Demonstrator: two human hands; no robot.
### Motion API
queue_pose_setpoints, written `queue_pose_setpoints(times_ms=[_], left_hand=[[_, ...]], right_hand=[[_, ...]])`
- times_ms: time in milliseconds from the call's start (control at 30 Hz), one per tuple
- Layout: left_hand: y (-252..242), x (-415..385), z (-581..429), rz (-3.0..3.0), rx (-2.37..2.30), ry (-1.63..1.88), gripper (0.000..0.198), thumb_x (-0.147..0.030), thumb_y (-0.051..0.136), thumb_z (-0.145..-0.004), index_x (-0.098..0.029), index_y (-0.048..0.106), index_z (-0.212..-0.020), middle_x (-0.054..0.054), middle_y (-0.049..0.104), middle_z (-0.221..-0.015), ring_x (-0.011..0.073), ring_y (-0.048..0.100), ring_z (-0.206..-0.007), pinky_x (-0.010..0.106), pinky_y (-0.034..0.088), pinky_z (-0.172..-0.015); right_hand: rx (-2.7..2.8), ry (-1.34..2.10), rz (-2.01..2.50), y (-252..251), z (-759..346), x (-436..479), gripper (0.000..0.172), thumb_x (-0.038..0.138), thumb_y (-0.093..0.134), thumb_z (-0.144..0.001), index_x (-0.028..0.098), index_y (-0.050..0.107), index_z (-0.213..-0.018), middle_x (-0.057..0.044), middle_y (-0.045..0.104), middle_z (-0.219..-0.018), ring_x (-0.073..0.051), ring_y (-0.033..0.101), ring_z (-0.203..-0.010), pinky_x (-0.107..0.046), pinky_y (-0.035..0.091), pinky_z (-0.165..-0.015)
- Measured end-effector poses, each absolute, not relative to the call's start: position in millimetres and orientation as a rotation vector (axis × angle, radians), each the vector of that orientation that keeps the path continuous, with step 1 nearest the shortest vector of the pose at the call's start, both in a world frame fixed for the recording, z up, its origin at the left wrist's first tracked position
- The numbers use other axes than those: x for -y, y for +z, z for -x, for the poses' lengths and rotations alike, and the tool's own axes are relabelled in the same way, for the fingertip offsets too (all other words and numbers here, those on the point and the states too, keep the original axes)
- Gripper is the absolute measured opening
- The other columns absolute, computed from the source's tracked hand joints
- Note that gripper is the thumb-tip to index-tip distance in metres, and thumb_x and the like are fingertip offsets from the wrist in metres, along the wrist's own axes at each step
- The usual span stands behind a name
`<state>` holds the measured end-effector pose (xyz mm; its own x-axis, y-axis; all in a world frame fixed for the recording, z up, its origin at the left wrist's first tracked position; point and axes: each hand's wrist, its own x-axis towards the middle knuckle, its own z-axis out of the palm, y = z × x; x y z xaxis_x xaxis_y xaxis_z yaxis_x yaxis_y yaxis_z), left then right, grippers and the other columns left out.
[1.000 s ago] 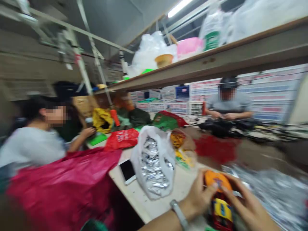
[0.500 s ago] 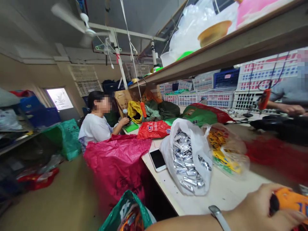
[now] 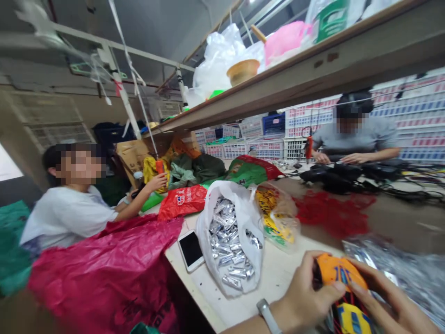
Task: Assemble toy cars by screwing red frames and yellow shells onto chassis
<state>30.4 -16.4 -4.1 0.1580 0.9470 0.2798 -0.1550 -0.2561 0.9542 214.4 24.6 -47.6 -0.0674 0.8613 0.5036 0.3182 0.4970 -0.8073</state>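
Note:
At the bottom right, both my hands hold a small orange, yellow and red toy (image 3: 339, 273) over the pale table (image 3: 274, 283). My left hand (image 3: 308, 297) wraps round its left side, thumb pressed on the orange top; a band sits on that wrist. My right hand (image 3: 389, 297) grips it from the right with fingers curled. A white bag of silver foil packets (image 3: 231, 241) lies just left of my hands. A clear bag of yellow pieces (image 3: 278, 218) sits behind it.
A phone (image 3: 191, 250) lies at the table's edge beside a big magenta bag (image 3: 104, 273). One person sits at left (image 3: 66, 213), another works across the table (image 3: 354, 139). Red pieces (image 3: 333, 213), foil packets (image 3: 399, 273), a shelf (image 3: 313, 79) overhead.
The view swung left toward the floor and room, then back to the right. The toy stays in both my hands. The person at left now reaches toward an orange tool.

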Motion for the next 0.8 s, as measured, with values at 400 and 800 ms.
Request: queue_pose_setpoints(times_ms=[400, 800], left_hand=[[-5.6, 20.0, -30.1, -1.339, -0.895, 1.331, 0.056, -0.063, 0.060, -0.091, -0.019, 0.051, -0.126, 0.011, 0.066, -0.121, 0.0280, 0.061, -0.117, 0.042, 0.046, -0.106], [-1.8, 25.7, -33.4, -1.461, -0.983, 1.435, 0.063, -0.070, 0.059, -0.089, -0.022, 0.050, -0.127, 0.011, 0.064, -0.128, 0.0277, 0.061, -0.125, 0.044, 0.045, -0.112]], right_hand=[[1.520, 0.973, 0.987, -3.8, -193.1, 0.7, 0.051, 0.064, 0.066, -0.084, 0.025, 0.065, -0.117, -0.013, 0.074, -0.115, -0.029, 0.073, -0.107, -0.039, 0.065, -0.084], [1.494, 1.000, 0.933, 14.2, -187.7, 19.1, 0.043, 0.052, 0.065, -0.088, 0.025, 0.060, -0.121, -0.011, 0.070, -0.122, -0.028, 0.067, -0.116, -0.039, 0.058, -0.088]])
